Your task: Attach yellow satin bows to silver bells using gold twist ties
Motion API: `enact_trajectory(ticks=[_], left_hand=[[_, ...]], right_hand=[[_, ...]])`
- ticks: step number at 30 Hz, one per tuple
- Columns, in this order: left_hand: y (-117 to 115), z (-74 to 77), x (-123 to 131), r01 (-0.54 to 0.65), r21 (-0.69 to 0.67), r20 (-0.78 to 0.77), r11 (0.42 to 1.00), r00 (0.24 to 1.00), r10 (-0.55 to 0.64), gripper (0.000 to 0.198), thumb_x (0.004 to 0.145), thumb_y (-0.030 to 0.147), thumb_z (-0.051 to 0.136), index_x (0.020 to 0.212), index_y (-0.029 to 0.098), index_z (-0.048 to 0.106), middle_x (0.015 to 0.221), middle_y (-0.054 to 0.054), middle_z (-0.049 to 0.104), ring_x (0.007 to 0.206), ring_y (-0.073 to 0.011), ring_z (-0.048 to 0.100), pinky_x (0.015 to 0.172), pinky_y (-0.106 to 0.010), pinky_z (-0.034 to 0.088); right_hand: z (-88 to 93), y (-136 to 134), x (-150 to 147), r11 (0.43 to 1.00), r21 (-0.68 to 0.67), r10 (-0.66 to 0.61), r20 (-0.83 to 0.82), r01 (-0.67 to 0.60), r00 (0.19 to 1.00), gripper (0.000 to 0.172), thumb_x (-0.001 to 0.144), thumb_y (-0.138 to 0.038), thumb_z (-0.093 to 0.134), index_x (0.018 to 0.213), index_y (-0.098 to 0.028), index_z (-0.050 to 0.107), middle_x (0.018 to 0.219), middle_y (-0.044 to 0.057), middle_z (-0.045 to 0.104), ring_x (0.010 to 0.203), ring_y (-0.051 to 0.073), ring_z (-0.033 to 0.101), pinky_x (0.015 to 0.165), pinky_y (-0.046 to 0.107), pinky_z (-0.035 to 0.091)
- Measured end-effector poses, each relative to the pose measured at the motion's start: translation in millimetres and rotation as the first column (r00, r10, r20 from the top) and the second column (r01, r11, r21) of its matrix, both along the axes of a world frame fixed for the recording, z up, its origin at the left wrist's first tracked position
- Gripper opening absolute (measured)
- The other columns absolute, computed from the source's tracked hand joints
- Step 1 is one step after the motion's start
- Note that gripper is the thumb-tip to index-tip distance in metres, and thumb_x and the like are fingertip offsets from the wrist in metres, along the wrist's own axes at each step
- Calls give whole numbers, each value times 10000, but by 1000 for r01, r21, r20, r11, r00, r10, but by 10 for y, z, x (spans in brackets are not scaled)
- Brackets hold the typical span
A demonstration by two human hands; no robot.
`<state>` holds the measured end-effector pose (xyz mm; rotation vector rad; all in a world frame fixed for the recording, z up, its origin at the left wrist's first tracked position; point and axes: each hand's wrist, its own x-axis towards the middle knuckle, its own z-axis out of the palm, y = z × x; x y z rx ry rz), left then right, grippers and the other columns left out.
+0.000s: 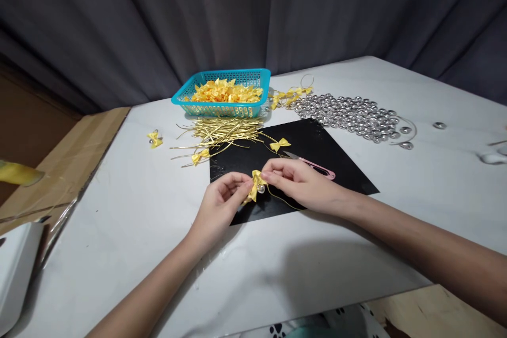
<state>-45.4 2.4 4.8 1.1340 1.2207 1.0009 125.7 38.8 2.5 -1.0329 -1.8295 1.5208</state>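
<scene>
Both my hands meet over the front of a black mat [340,169] on a white table [130,206]. My left hand [222,200] pinches a small yellow ribbon bow [255,186] with a clear bead at its middle. My right hand [301,182] is closed on the same bow from the right, and a thin gold wire [283,202] trails from it across the mat. Pink thread snips [317,166] lie on the mat just behind my right hand. Another yellow bow [280,143] sits farther back on the mat.
A teal basket [259,80] of yellow bows stands at the back, with a bundle of gold wires [225,129] in front of it. Several silver beads [348,113] spread at the back right. Loose bows [155,139] lie left; cardboard [67,158] borders the table's left edge.
</scene>
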Motion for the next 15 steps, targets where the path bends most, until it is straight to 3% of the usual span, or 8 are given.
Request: enact_trajectory(ticks=[5,8,13,15], left_hand=[[6,-22,-27,-40,66,-45,997,998,43,111,751,259,652,781,153,635,708,2,626,636,-96,547,610,-199,441],[34,-57,-64,-60,147,-84,987,994,73,112,747,254,650,809,165,624,739,-3,628,657,-106,567,616,-208,453],[118,-117,-145,-21,195,-182,981,982,57,71,720,217,655,760,161,636,758,-23,643,708,-130,601,641,-225,467],[153,-126,-180,-31,204,-200,978,977,73,51,711,204,651,726,155,658,762,-29,648,706,-130,604,660,-232,475]], right_hand=[[8,23,12,999,-37,-4,92,7,996,302,803,-443,567,758,-146,534,558,-61,353,490,56,275,453,210,182],[110,81,94,997,-41,-59,122,64,991,279,761,-406,613,703,-140,554,523,-61,350,466,49,269,442,216,173],[555,135,444,959,-35,-283,-99,281,954,241,832,-236,478,621,-137,542,484,-64,269,429,23,222,465,283,101],[771,107,606,896,49,-434,-119,442,893,327,890,-212,393,607,-113,524,469,-72,239,434,1,235,507,340,106]])
